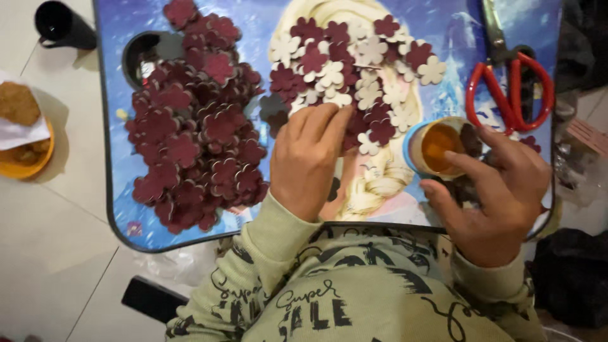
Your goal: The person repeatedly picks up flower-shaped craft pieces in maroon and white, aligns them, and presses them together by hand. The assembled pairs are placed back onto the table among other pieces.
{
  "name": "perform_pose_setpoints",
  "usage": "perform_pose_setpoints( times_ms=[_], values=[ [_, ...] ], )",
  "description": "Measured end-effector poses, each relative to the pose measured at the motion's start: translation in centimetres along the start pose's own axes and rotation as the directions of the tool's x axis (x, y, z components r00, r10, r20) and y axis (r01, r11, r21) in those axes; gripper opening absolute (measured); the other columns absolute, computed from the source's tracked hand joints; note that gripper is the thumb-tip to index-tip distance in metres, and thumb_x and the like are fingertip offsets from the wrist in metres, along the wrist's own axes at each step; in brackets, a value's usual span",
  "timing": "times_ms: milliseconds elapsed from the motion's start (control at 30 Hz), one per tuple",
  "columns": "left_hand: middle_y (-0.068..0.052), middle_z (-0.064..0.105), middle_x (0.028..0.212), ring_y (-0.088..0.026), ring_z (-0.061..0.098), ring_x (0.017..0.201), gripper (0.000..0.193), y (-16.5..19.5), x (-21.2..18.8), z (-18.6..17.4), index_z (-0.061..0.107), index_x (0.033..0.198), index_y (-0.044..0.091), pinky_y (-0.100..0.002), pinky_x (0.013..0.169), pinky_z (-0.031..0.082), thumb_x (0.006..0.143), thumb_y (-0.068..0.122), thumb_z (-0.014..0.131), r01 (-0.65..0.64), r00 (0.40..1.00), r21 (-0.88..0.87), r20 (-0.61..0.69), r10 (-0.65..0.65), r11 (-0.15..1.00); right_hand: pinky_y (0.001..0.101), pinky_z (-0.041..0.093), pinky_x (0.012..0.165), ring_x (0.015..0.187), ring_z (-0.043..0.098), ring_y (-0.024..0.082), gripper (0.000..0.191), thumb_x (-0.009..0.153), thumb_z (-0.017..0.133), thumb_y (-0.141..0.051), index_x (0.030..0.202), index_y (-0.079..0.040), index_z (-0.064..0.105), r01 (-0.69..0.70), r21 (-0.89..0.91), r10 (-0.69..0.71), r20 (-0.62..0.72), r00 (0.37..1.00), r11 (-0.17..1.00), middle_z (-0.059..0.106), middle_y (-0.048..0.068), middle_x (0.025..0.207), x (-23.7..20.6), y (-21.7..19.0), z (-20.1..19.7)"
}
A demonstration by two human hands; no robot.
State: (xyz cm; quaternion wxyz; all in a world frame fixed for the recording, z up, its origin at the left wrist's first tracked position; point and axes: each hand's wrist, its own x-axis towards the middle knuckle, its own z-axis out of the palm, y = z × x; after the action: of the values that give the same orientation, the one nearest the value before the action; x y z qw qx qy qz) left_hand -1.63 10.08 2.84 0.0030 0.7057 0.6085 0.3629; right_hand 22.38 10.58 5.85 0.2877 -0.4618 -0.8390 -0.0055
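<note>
- Sleeves of my pale green printed top fill the bottom edge, nearest the camera.
- My right hand (500, 196) hovers just beside a small round pot (437, 147) with a blue rim and amber liquid, likely glue. Its fingers are spread and loosely curled, gripping nothing I can make out.
- My left hand (310, 158) rests palm down on the surface (120, 190), a small lap table with a blue cartoon print. Its fingers are bent down onto the mixed flower cut-outs (354, 82), dark red and cream; I cannot tell whether they pinch one.
- To the left lies a big heap of dark red flower cut-outs (190, 139), all one colour. I judge that pile handled already, with the mixed cluster left.
- Red-handled scissors (510, 88) lie at the far right.
- Off the surface, far left, stand a black mug (60, 25) and an orange bowl (25, 158) of food on the floor.
</note>
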Motion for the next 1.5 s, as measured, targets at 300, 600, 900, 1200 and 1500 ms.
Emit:
perform_pose_setpoints(
  times_ms=[300, 600, 900, 1200, 1500],
  values=[
    [-0.008, 0.072, 0.114, -0.025, 0.069, 0.101, 0.019, 0.9, 0.1, -0.3, 0.073, 0.112, 0.006, -0.035, 0.088, 0.055, 0.093, 0.006, 0.077, 0.091, 0.996, -0.346, 0.019, -0.09, 0.934, 0.0504, 0.036, 0.124, 0.147, 0.041, 0.042, 0.048, 0.084, 0.09, -0.04, 0.114, -0.005, 0.079, -0.024, -0.01, 0.025, 0.048, 0.999, 1.0, 0.053, 0.022, 0.153, -1.2, 2.6, 1.7],
    [0.001, 0.069, 0.08, -0.001, 0.057, 0.066, 0.023, 1.7, -2.2, 0.0, 0.076, 0.12, 0.005, -0.021, 0.058, 0.048, 0.098, 0.007, 0.07, 0.604, 0.794, -0.63, 0.425, -0.435, 0.487, 0.05, 0.034, 0.124, 0.15, 0.036, 0.041, 0.049, 0.086, 0.086, -0.044, 0.11, -0.003, 0.079, -0.022, -0.005, 0.022, 0.031, 0.999, 1.0, 0.052, 0.023, 0.154, -1.3, 2.7, 1.7],
    [0.002, 0.073, 0.1, -0.002, 0.063, 0.089, 0.03, 2.0, -3.5, 0.6, 0.072, 0.129, 0.001, -0.019, 0.079, 0.053, 0.1, 0.007, 0.067, 0.638, 0.748, -0.72, 0.496, -0.44, 0.273, 0.0494, 0.036, 0.126, 0.149, 0.039, 0.039, 0.051, 0.087, 0.083, -0.051, 0.103, -0.003, 0.077, -0.042, 0.033, 0.045, -0.077, 0.996, 0.999, 0.054, 0.024, 0.149, -2.7, 2.1, 0.6],
    [-0.001, 0.073, 0.103, -0.002, 0.061, 0.088, 0.055, 2.3, -4.3, -0.3, 0.05, 0.155, 0.003, -0.02, 0.081, 0.054, 0.101, 0.005, 0.063, 0.7, 0.676, -0.71, 0.624, -0.392, 0.076, 0.0469, 0.038, 0.121, 0.142, 0.046, 0.04, 0.032, 0.091, 0.073, -0.038, 0.095, -0.006, 0.071, -0.025, 0.278, 0.046, -0.071, 0.996, 0.96, 0.057, 0.023, 0.142, -2.5, -0.2, 0.7],
    [-0.001, 0.074, 0.096, -0.002, 0.062, 0.085, 0.061, 2.4, -4.5, -1.4, 0.047, 0.157, 0.002, -0.02, 0.077, 0.056, 0.098, 0.004, 0.064, 0.688, 0.701, -0.716, 0.611, -0.367, 0.123, 0.0445, 0.043, 0.117, 0.136, 0.052, 0.039, 0.036, 0.081, 0.071, 0.0, 0.114, -0.013, 0.078, 0.071, 0.333, -0.074, -0.004, 0.997, 0.94, 0.059, 0.02, 0.138, -2.4, -2.5, 3.0]
  ],
)
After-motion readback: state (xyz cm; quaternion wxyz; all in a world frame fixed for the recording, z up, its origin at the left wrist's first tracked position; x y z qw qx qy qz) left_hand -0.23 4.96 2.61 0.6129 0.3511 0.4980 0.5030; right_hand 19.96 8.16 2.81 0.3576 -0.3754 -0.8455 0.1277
